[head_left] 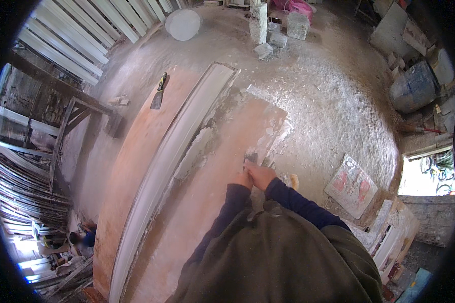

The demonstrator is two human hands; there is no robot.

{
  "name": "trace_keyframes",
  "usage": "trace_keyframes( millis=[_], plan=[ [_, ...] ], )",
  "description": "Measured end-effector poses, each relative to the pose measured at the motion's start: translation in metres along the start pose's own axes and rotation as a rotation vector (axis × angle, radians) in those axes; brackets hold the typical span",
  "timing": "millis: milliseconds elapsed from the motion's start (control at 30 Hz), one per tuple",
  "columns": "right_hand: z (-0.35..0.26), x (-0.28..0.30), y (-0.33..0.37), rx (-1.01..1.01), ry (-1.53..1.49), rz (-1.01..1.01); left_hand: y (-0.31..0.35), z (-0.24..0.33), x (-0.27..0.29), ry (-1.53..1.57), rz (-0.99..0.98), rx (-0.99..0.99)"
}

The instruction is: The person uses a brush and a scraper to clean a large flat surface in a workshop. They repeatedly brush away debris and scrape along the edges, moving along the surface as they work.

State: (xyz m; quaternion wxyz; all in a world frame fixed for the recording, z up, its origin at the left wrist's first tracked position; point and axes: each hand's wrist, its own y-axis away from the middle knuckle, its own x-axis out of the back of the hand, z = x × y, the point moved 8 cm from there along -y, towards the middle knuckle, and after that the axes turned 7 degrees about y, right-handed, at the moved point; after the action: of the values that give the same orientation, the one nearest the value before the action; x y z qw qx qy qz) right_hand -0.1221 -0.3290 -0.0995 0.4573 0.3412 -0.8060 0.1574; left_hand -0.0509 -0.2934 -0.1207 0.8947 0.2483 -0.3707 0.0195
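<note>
My left hand point(241, 179) and my right hand point(262, 176) are together at the near right edge of a long reddish board. Both are closed around a small tool with a dark, flat end, seemingly a scraper point(251, 158); its handle is hidden in my fingers. The scraper's dark end meets the board point(212, 187), whose surface is smeared with pale plaster. Left of my hands runs a long white plaster moulding point(172, 136), slightly curved in this view. Beyond it, a putty knife point(158, 92) with a black and yellow handle lies on the board's left part.
White strips point(65, 38) lie at the far left. Near them are a round pale disc point(183, 24) and a white post point(258, 24) with blocks. A blue drum point(412, 87) stands right, past a plaster-splashed square slab point(351, 186). Another person point(86, 236) is at the lower left.
</note>
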Motion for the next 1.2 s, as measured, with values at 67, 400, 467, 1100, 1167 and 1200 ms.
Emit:
trace_keyframes(
  millis=[67, 400, 467, 1100, 1167, 1200],
  plan=[
    [-0.004, 0.008, -0.006, -0.029, -0.001, -0.023, -0.003, 0.013, 0.019, -0.018, 0.016, -0.043],
    [0.008, 0.018, -0.013, -0.108, -0.098, 0.097, -0.04, 0.011, -0.004, -0.027, -0.028, -0.253],
    [0.019, 0.022, -0.022, -0.125, -0.017, 0.09, -0.067, 0.007, -0.005, -0.018, -0.028, -0.29],
    [-0.006, 0.041, 0.031, -0.184, -0.151, -0.094, -0.004, 0.016, -0.028, -0.202, -0.157, -0.223],
    [-0.01, 0.052, 0.031, -0.187, -0.102, -0.137, 0.009, 0.016, -0.024, -0.142, -0.145, -0.134],
    [-0.008, 0.053, 0.034, -0.181, -0.08, -0.173, 0.01, 0.024, -0.023, -0.112, -0.142, -0.118]
  ],
)
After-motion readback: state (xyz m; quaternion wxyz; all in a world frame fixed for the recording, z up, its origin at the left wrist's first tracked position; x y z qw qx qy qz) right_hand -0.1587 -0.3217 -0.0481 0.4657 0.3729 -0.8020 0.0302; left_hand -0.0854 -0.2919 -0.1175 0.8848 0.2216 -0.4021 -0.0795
